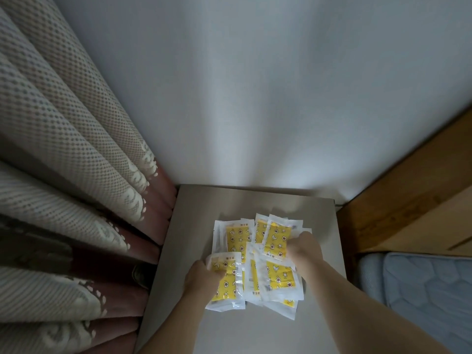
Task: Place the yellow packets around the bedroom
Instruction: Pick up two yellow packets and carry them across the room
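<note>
Several yellow packets in clear wrappers, printed with stars and moons, lie in a loose pile point(278, 275) on a grey bedside table point(194, 226). My left hand point(201, 277) grips one packet point(228, 290) at the pile's near-left corner, fingers curled over its top. My right hand point(302, 247) holds the right edge of another packet point(275, 238) at the pile's far right. A further packet point(236, 237) lies flat at the far left of the pile.
A white wall rises behind the table. Patterned beige and maroon curtains point(76, 200) hang close on the left. A wooden bed frame point(413, 200) and a blue quilted mattress point(429, 284) stand on the right.
</note>
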